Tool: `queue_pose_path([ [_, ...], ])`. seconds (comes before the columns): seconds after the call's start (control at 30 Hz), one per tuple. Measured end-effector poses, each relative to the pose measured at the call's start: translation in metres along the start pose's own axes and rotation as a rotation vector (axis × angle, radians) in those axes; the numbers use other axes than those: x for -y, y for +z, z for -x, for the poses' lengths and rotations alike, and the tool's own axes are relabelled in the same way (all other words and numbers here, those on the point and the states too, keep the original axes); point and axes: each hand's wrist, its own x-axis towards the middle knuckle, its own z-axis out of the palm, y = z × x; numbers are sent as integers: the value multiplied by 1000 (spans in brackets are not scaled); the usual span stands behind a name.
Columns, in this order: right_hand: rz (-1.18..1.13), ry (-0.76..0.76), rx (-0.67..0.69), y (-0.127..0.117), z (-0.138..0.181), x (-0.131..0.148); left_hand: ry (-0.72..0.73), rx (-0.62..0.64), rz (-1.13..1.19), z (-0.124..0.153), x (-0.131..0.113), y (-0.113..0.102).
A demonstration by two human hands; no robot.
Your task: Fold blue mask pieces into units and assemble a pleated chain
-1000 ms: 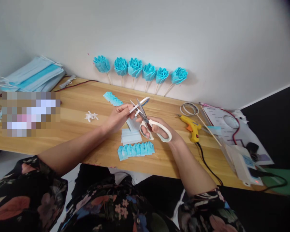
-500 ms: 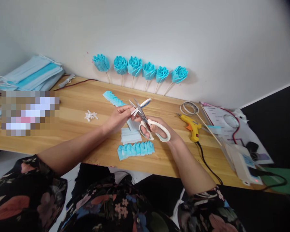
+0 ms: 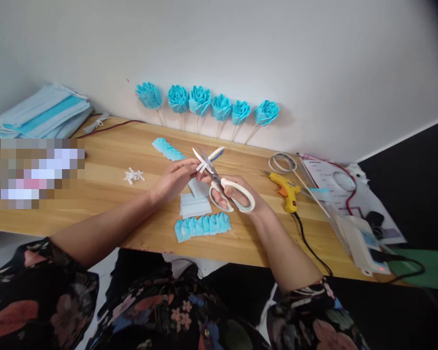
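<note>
My right hand (image 3: 237, 194) has its fingers through the white handles of a pair of scissors (image 3: 215, 179). The blades point up and to the left, partly apart, across some thin white strips (image 3: 202, 166). My left hand (image 3: 180, 176) pinches these strips between thumb and fingers. Beneath my hands lie folded pale mask pieces (image 3: 195, 206). A pleated blue strip (image 3: 203, 226) rests nearer the table's front edge, and another pleated blue strip (image 3: 168, 148) lies behind my left hand. Left of that hand is a small heap of cut white bits (image 3: 134, 176).
Several blue flowers on sticks (image 3: 200, 101) lean against the wall. Right of my hands are a yellow glue gun (image 3: 286, 191), a tape roll (image 3: 282, 163) and a power strip (image 3: 365, 245). Stacked face masks (image 3: 40, 114) lie at the far left, behind a blurred patch.
The whole view has shifted slightly. My left fingers have straightened somewhat around the white strips. The scissors stay at the strips, their blades still partly apart.
</note>
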Motion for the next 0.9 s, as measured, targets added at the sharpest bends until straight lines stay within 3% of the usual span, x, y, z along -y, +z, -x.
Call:
queue_pose_path([
  [0.17,-24,38,-22,0,0,-1,-84,-4,-77,2,1,-4],
  [0.37,10,159,76,3,-1,-2,-76,-110,-194,1,-2,-7],
  [0.57,107,72,139,-3,3,8,-61,-228,14,-5,-5,-11],
  [0.9,195,104,117,-9,6,12,2,-183,124,-9,-6,-11],
])
